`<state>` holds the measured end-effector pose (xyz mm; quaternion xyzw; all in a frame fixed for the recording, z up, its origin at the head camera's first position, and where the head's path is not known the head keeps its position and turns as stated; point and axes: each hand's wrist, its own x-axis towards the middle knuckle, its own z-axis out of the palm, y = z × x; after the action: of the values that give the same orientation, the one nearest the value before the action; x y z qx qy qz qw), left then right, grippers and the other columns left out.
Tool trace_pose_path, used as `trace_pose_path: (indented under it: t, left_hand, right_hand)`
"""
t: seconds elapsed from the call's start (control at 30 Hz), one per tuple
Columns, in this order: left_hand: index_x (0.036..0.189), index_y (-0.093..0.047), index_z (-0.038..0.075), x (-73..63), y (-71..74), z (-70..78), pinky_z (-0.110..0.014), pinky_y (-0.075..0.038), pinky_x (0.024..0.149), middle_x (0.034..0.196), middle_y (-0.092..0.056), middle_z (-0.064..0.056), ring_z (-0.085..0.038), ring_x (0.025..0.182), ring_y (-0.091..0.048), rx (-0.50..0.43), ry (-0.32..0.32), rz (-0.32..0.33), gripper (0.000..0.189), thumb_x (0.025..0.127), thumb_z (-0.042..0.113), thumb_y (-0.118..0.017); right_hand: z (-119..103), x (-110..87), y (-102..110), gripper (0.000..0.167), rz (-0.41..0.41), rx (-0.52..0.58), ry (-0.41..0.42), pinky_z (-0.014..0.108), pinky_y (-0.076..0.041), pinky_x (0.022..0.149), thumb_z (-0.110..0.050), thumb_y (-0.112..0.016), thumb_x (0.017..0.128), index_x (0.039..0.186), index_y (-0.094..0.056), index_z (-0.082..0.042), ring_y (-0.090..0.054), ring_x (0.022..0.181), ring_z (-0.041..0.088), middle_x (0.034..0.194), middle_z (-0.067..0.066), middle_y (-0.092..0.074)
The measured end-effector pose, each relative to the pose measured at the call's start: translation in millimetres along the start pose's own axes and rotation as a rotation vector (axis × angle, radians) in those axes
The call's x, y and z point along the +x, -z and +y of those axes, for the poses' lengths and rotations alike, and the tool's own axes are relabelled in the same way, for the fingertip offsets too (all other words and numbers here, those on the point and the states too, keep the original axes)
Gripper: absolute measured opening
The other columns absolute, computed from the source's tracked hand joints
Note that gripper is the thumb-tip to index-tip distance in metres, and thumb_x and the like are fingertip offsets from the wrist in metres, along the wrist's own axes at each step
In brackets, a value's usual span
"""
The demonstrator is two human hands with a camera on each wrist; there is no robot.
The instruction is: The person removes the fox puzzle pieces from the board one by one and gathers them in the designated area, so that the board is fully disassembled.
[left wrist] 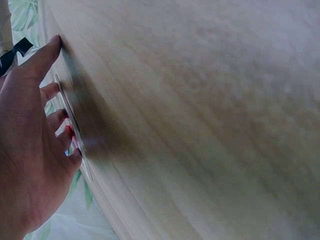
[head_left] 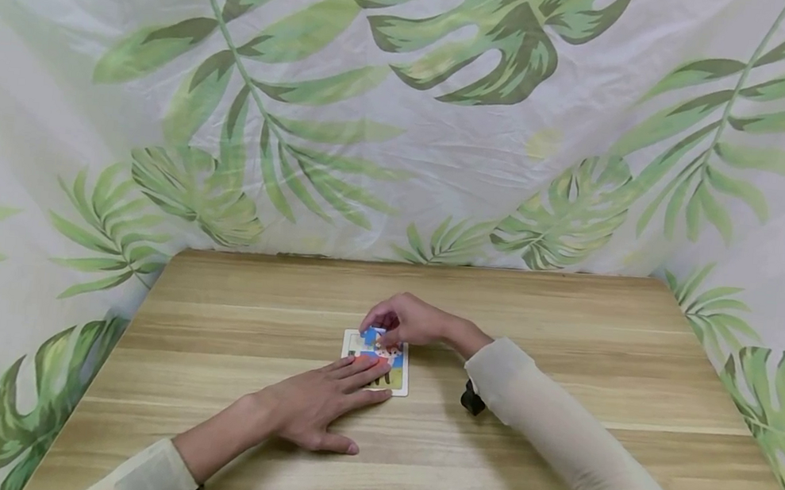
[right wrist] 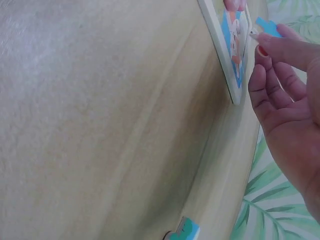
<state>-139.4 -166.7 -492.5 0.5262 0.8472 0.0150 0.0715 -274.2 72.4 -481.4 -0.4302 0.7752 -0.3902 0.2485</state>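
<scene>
Right hand (head_left: 413, 321): grip pinching a blue puzzle piece (right wrist: 268, 27) over the upper part of the white-rimmed puzzle board (right wrist: 220, 50), center of head frame. Left hand (head_left: 320, 403): grip spread, fingertips on board's lower left. Board holds colorful cartoon picture, partly covered. Wood counter (head_left: 226, 323) underneath; leaf-print cloth (head_left: 444, 163) across upper frame.

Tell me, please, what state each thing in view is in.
Puzzle board, flat on the table, partly filled.
Blue piece, lifted, pinched.
Left hand grip, outstretched, resting on the board.
Right hand grip, pinching the blue piece.
Leaf-print cloth, hanging, wrinkled.
</scene>
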Motion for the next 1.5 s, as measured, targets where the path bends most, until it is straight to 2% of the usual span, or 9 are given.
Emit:
trace_pose_path:
  t: [0.17, 0.37, 0.7, 0.87, 0.97, 1.13, 1.5]
  left_hand:
    - [0.169, -0.030, 0.021, 0.1, -1.7, 0.2, -0.050, -0.022, 0.131, 0.178, -0.011, -0.012, -0.031, 0.164, -0.011, -0.015, 0.014, -0.021, 0.083, 0.103, 0.068, -0.049]
    - [0.168, -0.032, 0.021, -0.2, -2.0, 0.5, -0.052, -0.023, 0.131, 0.178, -0.013, -0.013, -0.033, 0.164, -0.013, -0.020, 0.011, -0.009, 0.082, 0.103, 0.068, -0.050]
    - [0.168, -0.034, 0.021, -0.5, -1.2, 0.2, -0.051, -0.022, 0.131, 0.178, -0.015, -0.012, -0.033, 0.164, -0.014, -0.013, 0.004, 0.002, 0.082, 0.103, 0.068, -0.050]
    - [0.168, -0.032, 0.021, -0.6, 0.4, 0.4, -0.050, -0.021, 0.132, 0.178, -0.013, -0.011, -0.033, 0.164, -0.012, -0.014, 0.015, -0.016, 0.082, 0.103, 0.069, -0.049]
    - [0.168, -0.032, 0.022, -1.2, 0.9, 0.9, -0.050, -0.020, 0.132, 0.178, -0.013, -0.011, -0.032, 0.164, -0.012, -0.029, 0.022, -0.024, 0.082, 0.103, 0.069, -0.050]
    - [0.168, -0.033, 0.022, -2.1, 0.3, 1.5, -0.050, -0.020, 0.132, 0.178, -0.013, -0.011, -0.032, 0.164, -0.012, -0.043, 0.025, -0.019, 0.082, 0.103, 0.068, -0.051]
    - [0.168, -0.034, 0.021, -2.4, -0.5, 1.1, -0.052, -0.022, 0.131, 0.178, -0.015, -0.012, -0.033, 0.164, -0.014, -0.035, 0.017, -0.004, 0.082, 0.103, 0.067, -0.052]
  right_hand:
    - [1.1, -2.4, 1.1, 0.031, 0.022, 0.088, 0.013, 0.023, -0.056, 0.073, 0.009, -0.074, 0.093, 0.122, -0.076, -0.003, -0.065, 0.082, 0.012, 0.098, 0.007, -0.076]
    - [3.3, -7.7, 6.5, 0.034, 0.032, 0.132, -0.016, 0.025, -0.059, 0.077, 0.007, -0.076, 0.093, 0.125, -0.075, -0.002, -0.068, 0.086, 0.012, 0.099, 0.007, -0.075]
    - [8.1, -26.6, 22.2, 0.032, 0.039, 0.095, -0.045, 0.024, -0.058, 0.076, 0.006, -0.077, 0.092, 0.123, -0.076, -0.002, -0.066, 0.087, 0.013, 0.099, 0.005, -0.073]
    - [5.9, -38.2, 30.9, 0.032, 0.042, 0.086, -0.072, 0.026, -0.058, 0.080, 0.003, -0.078, 0.092, 0.123, -0.076, -0.003, -0.067, 0.092, 0.017, 0.104, 0.010, -0.074]
    - [7.0, -44.6, 34.8, 0.032, 0.046, 0.090, -0.077, 0.027, -0.059, 0.083, 0.001, -0.079, 0.092, 0.123, -0.076, -0.003, -0.067, 0.094, 0.017, 0.105, 0.013, -0.074]
    - [8.9, -57.7, 41.5, 0.033, 0.058, 0.092, -0.101, 0.028, -0.060, 0.084, 0.000, -0.080, 0.092, 0.124, -0.076, -0.003, -0.068, 0.095, 0.016, 0.105, 0.010, -0.074]
    - [14.2, -90.3, 57.1, 0.032, 0.047, 0.117, -0.138, 0.026, -0.059, 0.081, 0.002, -0.079, 0.092, 0.123, -0.075, 0.000, -0.067, 0.093, 0.018, 0.103, 0.010, -0.074]
